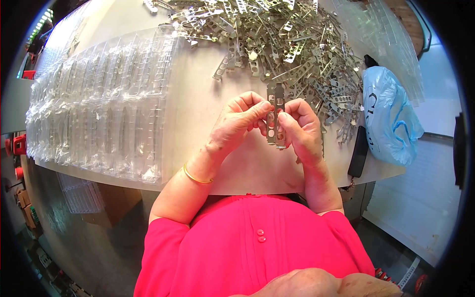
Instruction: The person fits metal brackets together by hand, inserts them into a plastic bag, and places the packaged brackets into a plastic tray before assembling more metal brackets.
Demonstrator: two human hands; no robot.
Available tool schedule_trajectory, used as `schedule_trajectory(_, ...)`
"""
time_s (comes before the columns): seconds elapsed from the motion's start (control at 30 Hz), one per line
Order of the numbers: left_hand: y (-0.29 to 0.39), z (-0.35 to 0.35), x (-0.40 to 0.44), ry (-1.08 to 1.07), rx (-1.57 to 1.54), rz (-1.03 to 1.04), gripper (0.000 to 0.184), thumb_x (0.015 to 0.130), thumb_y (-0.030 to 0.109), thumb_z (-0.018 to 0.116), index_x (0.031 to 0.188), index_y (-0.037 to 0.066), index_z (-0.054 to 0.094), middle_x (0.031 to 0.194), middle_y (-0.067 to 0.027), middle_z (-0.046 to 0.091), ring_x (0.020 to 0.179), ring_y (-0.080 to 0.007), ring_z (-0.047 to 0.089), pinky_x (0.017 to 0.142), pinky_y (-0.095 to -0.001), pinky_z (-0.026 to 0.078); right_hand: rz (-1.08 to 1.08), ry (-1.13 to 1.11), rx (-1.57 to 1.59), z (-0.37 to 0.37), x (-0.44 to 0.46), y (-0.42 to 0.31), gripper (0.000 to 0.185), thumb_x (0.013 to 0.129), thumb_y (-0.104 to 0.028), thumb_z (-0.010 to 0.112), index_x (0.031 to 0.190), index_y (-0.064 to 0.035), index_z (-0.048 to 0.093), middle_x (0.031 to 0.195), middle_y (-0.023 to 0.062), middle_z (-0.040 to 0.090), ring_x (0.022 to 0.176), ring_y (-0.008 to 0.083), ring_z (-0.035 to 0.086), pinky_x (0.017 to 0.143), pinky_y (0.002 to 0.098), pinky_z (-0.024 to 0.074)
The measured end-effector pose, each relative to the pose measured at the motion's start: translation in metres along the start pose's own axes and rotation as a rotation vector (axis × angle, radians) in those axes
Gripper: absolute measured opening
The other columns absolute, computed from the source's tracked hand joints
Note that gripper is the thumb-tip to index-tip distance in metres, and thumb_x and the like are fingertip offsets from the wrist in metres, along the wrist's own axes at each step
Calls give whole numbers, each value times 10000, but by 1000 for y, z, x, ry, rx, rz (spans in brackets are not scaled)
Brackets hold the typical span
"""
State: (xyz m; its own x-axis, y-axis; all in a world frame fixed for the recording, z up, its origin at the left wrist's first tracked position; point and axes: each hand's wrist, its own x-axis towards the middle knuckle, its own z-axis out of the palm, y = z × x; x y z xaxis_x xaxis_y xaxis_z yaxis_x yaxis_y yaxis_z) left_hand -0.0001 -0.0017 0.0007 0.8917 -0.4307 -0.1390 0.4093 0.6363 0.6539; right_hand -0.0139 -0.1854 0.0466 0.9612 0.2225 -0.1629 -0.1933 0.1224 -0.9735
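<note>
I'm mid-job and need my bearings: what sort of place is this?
Probably a workshop or factory packing area: a loose heap of silver, flat, perforated metal brackets lies on a pale, smooth-topped worktable, with clear, rectangular, ribbed plastic trays along its left side.

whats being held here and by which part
Two perforated metal strips, side by side, pinched by the left hand and right hand around the middle of their length.

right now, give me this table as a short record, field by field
left grip: pinching metal strips
right grip: pinching them from the other side
pile: loose metal pieces, beyond both grips
trays: clear, on the table's left; contents unclear
bag: light blue, at the right
black object: just left of the bag
</note>
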Motion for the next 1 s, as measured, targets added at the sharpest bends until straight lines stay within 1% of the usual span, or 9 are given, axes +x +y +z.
schedule_trajectory(0.07,-2,-3,0,0,60,-7,139,997,174,616,989,35,616,869,-63,674,722,-123,637,621,-260,528,12,-19,-23,0,0,1,55,983,-79,579,988,-51,533,750,9,625,551,28,546,421,180,411)
schedule_trajectory(0.27,-2,-1,0,12,-3,19,123,982,156,638,974,36,615,872,-61,674,713,-119,626,619,-259,527,9,18,-51,3,0,1,52,981,-68,580,983,-53,531,738,2,618,545,22,532,425,183,408)
schedule_trajectory(0.4,0,1,0,52,40,15,102,963,136,664,968,53,605,868,-50,667,692,-107,616,593,-258,524,6,19,-56,2,-1,0,58,981,-80,583,976,-57,530,730,0,608,535,24,522,423,188,406)
schedule_trajectory(0.47,3,4,-2,98,14,16,133,939,124,696,983,73,582,862,-35,657,663,-93,601,562,-256,517,5,24,-54,2,-1,0,62,980,-86,585,974,-58,530,729,-1,605,533,25,520,422,189,405)
schedule_trajectory(0.57,2,1,-1,107,3,28,180,924,124,715,1006,85,559,856,-27,651,644,-93,595,539,-253,511,1,56,-67,1,0,1,67,976,-92,590,970,-63,530,728,0,602,532,27,520,419,188,399)
schedule_trajectory(0.7,2,2,-1,100,32,26,180,930,108,702,1017,78,547,876,-35,647,653,-103,600,548,-247,510,-3,51,-10,-1,0,0,63,979,-99,585,974,-62,534,733,2,605,532,29,524,421,186,406)
schedule_trajectory(0.77,1,4,-1,104,112,68,159,940,88,682,1014,68,543,909,-45,642,667,-111,604,559,-248,513,4,42,8,-1,1,0,64,982,-105,582,976,-61,535,734,1,606,534,30,528,422,185,409)
schedule_trajectory(0.87,4,10,-3,100,153,71,149,946,75,668,1020,60,539,938,-50,635,679,-112,603,572,-253,520,32,-31,27,-2,2,2,82,989,-126,582,979,-59,536,745,11,624,543,36,549,423,185,415)
schedule_trajectory(1.0,5,12,-4,89,138,82,158,952,71,659,1033,42,527,904,-37,613,686,-103,597,571,-257,529,59,-22,-29,0,2,2,109,994,-146,592,980,-54,536,760,30,649,534,49,565,420,191,422)
